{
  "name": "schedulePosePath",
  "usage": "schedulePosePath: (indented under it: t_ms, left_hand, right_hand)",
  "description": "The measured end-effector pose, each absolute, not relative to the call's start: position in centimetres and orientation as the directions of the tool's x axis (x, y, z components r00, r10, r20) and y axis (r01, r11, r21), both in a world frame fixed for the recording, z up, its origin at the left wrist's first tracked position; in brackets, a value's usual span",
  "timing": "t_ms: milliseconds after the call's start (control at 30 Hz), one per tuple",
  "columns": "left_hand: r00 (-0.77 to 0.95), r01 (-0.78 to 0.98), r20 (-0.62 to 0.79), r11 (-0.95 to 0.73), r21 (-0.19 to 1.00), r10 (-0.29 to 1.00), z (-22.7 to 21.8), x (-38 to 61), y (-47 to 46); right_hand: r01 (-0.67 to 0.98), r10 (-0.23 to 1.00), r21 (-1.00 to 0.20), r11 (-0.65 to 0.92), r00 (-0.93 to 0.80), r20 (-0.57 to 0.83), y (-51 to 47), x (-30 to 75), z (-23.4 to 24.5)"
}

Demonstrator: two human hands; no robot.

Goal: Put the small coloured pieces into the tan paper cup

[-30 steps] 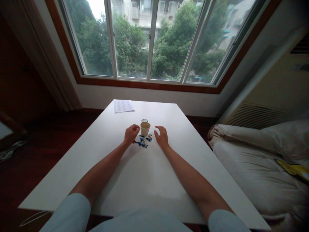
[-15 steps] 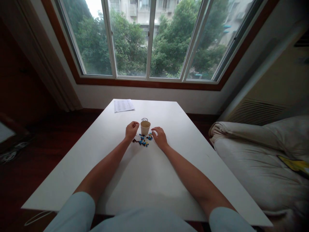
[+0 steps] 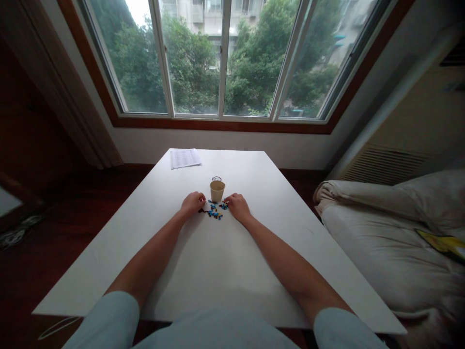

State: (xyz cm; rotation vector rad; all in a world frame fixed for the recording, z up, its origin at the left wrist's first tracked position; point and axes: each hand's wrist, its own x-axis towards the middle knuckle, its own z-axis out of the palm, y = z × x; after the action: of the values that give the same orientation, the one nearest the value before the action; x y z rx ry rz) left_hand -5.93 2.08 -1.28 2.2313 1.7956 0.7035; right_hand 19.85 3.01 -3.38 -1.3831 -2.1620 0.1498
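Observation:
A tan paper cup (image 3: 217, 192) stands upright on the white table (image 3: 218, 271). Just in front of it lie scattered small blue, yellow and dark pieces (image 3: 215, 214), too tiny to tell their kind. To the left of the cup, my left hand (image 3: 192, 203) rests low with its fingers curled together beside the pile. Whatever those fingers hold, if anything, is hidden. On the right side, the fingertips of my right hand (image 3: 238, 206) are drawn together at the pile's edge, close to the cup. I cannot see what is between them.
Behind the cup lies a small thin ring-shaped item (image 3: 216, 179). Printed paper sheets (image 3: 185, 158) sit at the table's far left corner. A cushioned seat with a pale cover (image 3: 385, 242) is to the right, and a window (image 3: 221, 63) is beyond the table.
My left hand has come down and left, from beside the cup's rim to the table by the pile. My right hand's fingers have closed in at the pieces. The cup stays put.

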Motion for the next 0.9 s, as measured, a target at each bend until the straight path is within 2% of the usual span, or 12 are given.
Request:
schedulePosePath:
  t_ms: [233,400,700,900]
  left_hand:
    - [0.208,0.879,0.205,-0.274,0.389,0.957,-0.55,-5.90,1.51]
    - [0.231,0.895,0.229,-0.299,0.331,0.946,-0.40,-5.87,1.34]
    - [0.204,0.894,0.241,-0.281,0.348,0.949,-0.68,-5.95,1.46]
    - [0.215,0.909,0.237,-0.283,0.306,0.948,-0.40,-5.86,1.24]
  right_hand:
    - [0.794,0.856,-0.380,0.474,-0.316,0.409,3.03,19.91,-3.45]
    - [0.791,0.855,-0.381,0.478,-0.320,0.409,2.83,19.86,-3.23]
    - [0.799,0.856,-0.372,0.472,-0.313,0.412,2.60,19.97,-2.97]
    - [0.804,0.855,-0.363,0.471,-0.314,0.413,2.61,19.98,-3.05]
